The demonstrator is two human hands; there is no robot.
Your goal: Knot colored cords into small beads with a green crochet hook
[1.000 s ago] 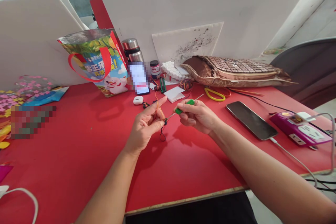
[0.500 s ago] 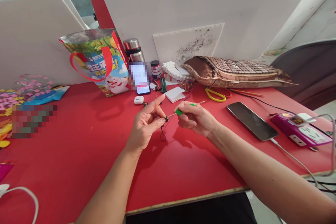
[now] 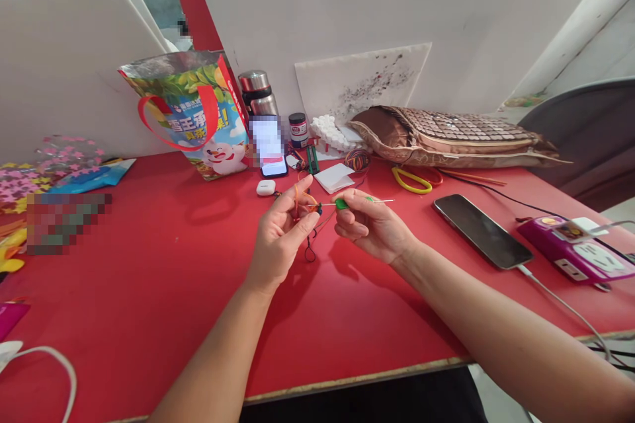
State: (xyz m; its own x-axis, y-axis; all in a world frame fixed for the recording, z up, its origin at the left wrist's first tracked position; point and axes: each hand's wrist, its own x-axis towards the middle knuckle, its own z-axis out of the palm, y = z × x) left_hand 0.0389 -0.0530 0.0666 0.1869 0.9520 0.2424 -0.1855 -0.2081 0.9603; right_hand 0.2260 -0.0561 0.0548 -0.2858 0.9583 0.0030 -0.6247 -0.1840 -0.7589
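My left hand (image 3: 278,238) pinches a small dark piece of yarn work (image 3: 319,209) between thumb and fingers. Orange yarn (image 3: 297,195) runs around its raised index finger. A dark loop of yarn (image 3: 310,254) dangles beneath that piece. Closed around the green grip of a thin metal crochet hook (image 3: 340,203) is my right hand (image 3: 372,221). The hook lies nearly level, its left tip at the dark piece; whether the tip is inside a stitch is too small to tell. Its other end sticks out past my right hand.
On the red table (image 3: 198,304), a colourful bag (image 3: 225,145), a lit phone (image 3: 268,145) and a white earbud case (image 3: 266,188) stand beyond my hands. Yellow-handled scissors (image 3: 411,180), a charging phone (image 3: 481,231) and a purple power strip (image 3: 575,254) lie to the right.
The crochet hook has turned from slanting down-left to nearly level. My left fingers and the dark piece have risen slightly. The whole view has shifted a little.
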